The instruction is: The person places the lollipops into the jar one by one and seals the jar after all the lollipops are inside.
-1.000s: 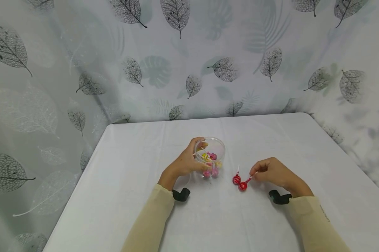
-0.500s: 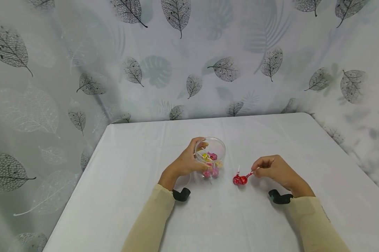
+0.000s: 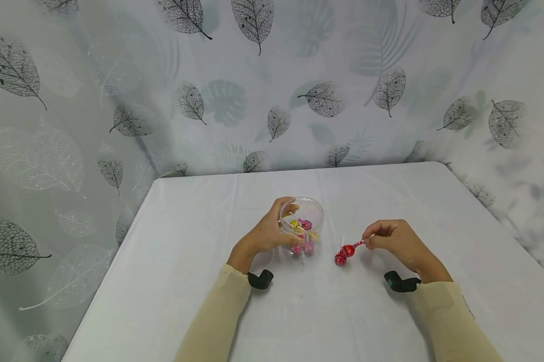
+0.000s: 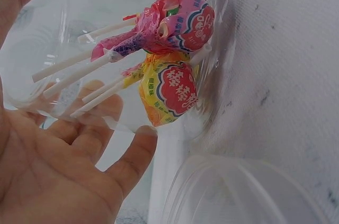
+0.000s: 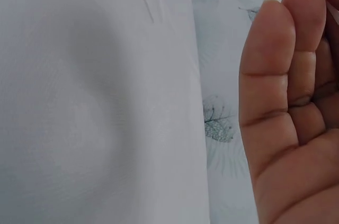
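Observation:
In the head view my left hand (image 3: 265,234) grips a clear plastic jar (image 3: 316,213) by its side. Pink and yellow wrapped lollipops lie inside; the left wrist view shows a pink lollipop (image 4: 183,23) and a yellow lollipop (image 4: 167,89) close up, their white sticks towards the palm. My right hand (image 3: 398,246) pinches the stick of a red lollipop (image 3: 348,250), its head to the left of the fingertips. Just below that head, a second red lollipop (image 3: 340,259) rests on the table. In the right wrist view the fingers (image 5: 267,49) hide most of the held stick.
A white cloth covers the table (image 3: 199,216). Beside the jar a clear round plastic piece (image 4: 249,192) shows in the left wrist view. Leaf-patterned curtain (image 3: 227,100) hangs behind and at both sides. Black wrist cameras sit at both cuffs.
My right hand has moved slightly up and away, bringing the held red lollipop from in front of the other one to just behind or above it. The left hand and jar stay put.

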`<action>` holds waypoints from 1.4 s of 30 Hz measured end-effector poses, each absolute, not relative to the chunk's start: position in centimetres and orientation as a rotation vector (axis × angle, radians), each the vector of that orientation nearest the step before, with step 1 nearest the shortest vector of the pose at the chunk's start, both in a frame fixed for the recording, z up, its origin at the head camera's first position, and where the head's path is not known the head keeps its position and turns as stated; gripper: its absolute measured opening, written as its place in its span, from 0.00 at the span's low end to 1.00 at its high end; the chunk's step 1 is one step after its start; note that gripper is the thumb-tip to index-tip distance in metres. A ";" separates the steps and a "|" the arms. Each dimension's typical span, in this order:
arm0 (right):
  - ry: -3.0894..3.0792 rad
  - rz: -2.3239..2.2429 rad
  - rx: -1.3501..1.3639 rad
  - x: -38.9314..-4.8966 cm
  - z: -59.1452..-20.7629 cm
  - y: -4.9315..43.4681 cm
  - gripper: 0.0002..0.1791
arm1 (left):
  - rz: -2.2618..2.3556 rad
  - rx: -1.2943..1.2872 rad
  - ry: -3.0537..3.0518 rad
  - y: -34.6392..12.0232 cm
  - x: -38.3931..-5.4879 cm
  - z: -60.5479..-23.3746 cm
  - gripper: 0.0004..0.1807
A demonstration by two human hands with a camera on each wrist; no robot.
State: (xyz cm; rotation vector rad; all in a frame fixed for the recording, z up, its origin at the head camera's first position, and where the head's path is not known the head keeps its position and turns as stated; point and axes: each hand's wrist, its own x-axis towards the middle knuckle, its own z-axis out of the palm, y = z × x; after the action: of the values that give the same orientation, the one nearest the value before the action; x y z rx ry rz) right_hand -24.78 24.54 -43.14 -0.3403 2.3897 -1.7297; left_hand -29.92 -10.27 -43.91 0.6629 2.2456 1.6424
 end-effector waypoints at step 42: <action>2.303 -2.087 -0.450 -25.3 -41.0 23.0 0.09 | 1.665 0.689 2.216 -10.4 -30.0 -43.9 0.55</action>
State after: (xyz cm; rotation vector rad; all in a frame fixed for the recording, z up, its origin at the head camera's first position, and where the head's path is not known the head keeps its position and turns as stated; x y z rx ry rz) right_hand -25.32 23.04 -41.03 -0.4501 2.3026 -2.0872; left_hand -30.04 -10.37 -43.94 0.6895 2.2161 1.6647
